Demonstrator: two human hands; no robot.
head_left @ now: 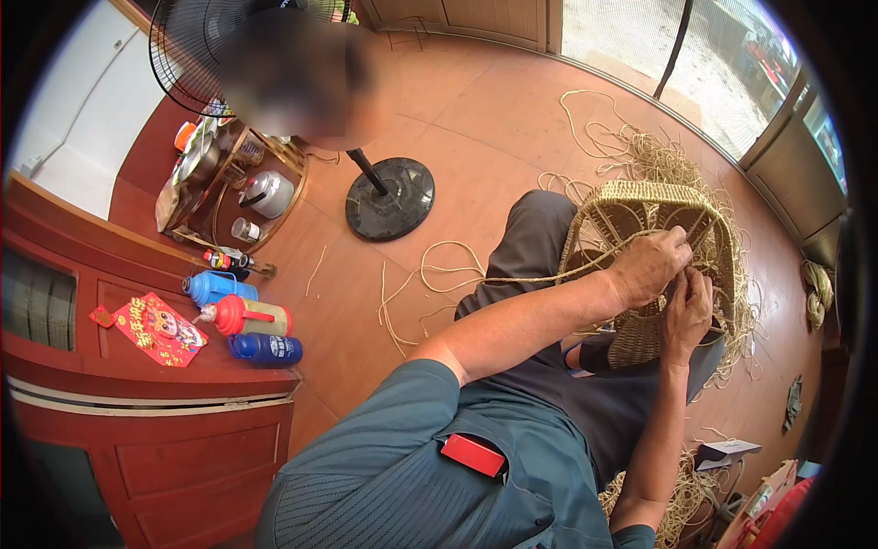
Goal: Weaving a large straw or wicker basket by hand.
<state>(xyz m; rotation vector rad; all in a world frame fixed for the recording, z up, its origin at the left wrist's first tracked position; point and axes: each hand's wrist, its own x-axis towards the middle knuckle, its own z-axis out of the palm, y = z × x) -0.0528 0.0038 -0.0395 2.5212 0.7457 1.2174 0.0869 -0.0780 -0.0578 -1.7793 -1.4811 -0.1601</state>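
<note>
A woven straw basket (631, 197), its rim and open ribs facing up, rests on my lap against my dark trousers. My left hand (647, 267) reaches across it, fingers pinched near the inner side of the rim. A pale straw cord (549, 277) runs from a loop on the floor to the fingers of this hand. Just below and to the right, my right hand (688, 316) has its fingertips pressed together, close to the left fingertips. What the right fingers pinch is hidden. The lower woven part (634, 340) of the basket shows beneath my wrists.
A heap of loose straw cord (663, 160) lies beyond the basket, and another pile (677, 494) near my right elbow. A standing fan's round base (390, 199) is ahead. On the left, a red cabinet (197, 448) bears a blue bottle (265, 349) and a red-topped bottle (251, 316).
</note>
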